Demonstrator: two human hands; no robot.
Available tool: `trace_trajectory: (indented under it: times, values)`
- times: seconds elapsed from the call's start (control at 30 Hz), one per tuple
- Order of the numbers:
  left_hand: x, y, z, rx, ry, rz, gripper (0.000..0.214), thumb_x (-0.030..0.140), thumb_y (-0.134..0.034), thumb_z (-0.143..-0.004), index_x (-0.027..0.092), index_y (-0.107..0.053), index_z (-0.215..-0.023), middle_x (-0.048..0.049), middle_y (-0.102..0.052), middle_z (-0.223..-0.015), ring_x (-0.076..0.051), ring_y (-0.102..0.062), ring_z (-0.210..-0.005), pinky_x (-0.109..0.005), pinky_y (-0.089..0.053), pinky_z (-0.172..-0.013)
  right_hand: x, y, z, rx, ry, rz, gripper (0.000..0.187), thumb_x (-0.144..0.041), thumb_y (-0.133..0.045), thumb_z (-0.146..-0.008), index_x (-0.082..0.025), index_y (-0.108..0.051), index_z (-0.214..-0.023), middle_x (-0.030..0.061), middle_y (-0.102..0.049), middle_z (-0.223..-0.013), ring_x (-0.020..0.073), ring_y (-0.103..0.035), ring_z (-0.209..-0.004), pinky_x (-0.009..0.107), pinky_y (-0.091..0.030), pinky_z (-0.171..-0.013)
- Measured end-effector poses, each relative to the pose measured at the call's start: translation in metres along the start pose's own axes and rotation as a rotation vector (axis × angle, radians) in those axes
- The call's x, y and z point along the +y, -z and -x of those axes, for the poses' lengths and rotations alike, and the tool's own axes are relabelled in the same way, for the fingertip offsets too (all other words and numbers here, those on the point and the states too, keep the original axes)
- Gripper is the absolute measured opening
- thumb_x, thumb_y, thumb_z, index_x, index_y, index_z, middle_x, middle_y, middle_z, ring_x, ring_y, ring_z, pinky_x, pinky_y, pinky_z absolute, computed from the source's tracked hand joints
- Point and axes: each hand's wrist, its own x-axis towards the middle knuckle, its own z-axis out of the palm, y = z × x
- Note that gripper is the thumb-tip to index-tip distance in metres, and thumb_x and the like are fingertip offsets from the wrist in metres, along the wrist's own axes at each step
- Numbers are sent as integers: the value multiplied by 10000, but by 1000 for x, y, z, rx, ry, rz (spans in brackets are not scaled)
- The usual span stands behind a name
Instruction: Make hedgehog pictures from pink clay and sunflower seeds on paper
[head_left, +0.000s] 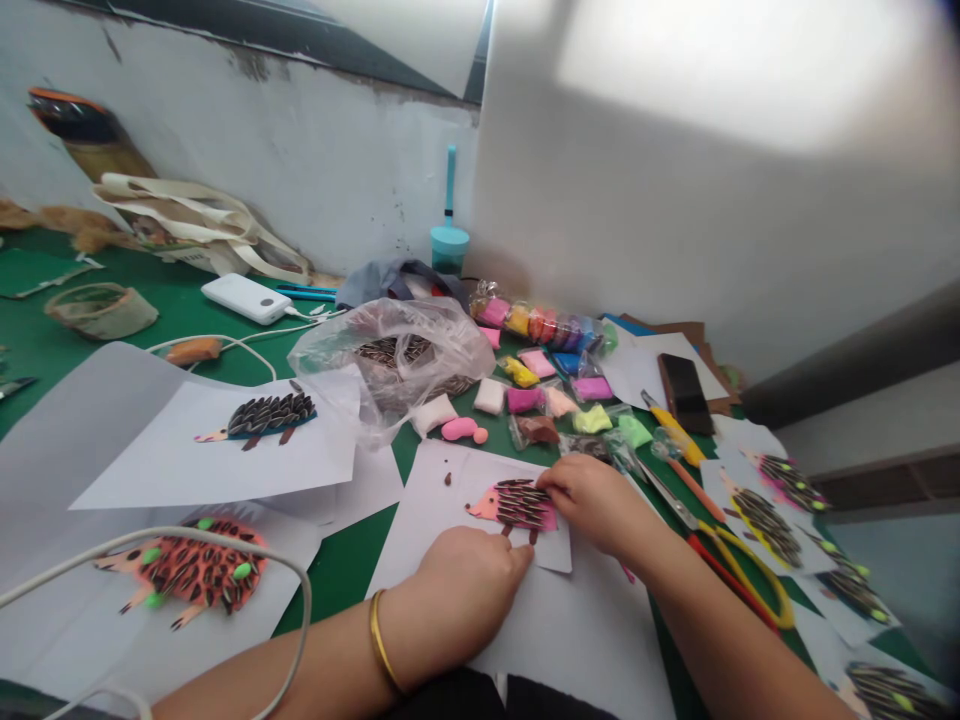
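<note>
A small hedgehog picture (519, 503) with a pink clay body and rows of striped sunflower seeds lies on white paper in front of me. My right hand (592, 497) is closed at the upper right of its back, fingertips pinched; whatever they hold is hidden. My left hand (471, 582) is curled, fingertips on the small sheet below the hedgehog, beside its brown legs. What it grips, if anything, is out of sight. Dark clay bits (448, 479) sit on the larger sheet (427, 530) to the left.
Behind are a plastic bag of sunflower seeds (394, 355) and several clay packets (525, 400). Scissors (739, 570), a yellow cutter (679, 432) and a phone (684, 393) lie right. Other hedgehog pictures (274, 412) flank both sides. A white cable (306, 600) loops across the left.
</note>
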Motion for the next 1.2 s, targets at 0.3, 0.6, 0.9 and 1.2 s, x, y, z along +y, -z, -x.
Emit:
trace_trajectory:
  times: [0.3,0.6,0.9,1.2]
  values:
    - [0,4,1,-20,5,8,297,122,-507,-818,201,-602,-1088,-45,-664,-759,-245,-642,-616,-306,-454,-512,1,16,6,-33,-66,-1,296,-208,-482,-893,-249,-720,-1065,28,-735,-1064,217,-652,-993,322,-465,-869]
    - [-1,4,0,-65,12,33,334,113,-498,-811,214,-589,-1117,-45,-668,-770,-238,-635,-632,-313,-471,-544,5,18,-7,-65,-90,-3,284,-255,-479,-899,-267,-721,-1047,13,-733,-1087,218,-656,-1005,319,-471,-849]
    - [-1,3,1,-29,-2,19,309,123,-523,-809,212,-582,-1098,-36,-655,-744,-247,-638,-604,-310,-453,-490,1,9,-24,-118,-35,-23,274,-217,-524,-845,-265,-751,-990,10,-755,-1014,201,-670,-931,282,-465,-790]
    - [-1,2,1,-28,1,20,299,118,-525,-794,203,-589,-1074,-37,-649,-741,-239,-637,-602,-301,-441,-497,1,8,-31,-158,-12,-41,263,-194,-540,-816,-277,-761,-932,-7,-766,-936,177,-677,-862,249,-454,-736]
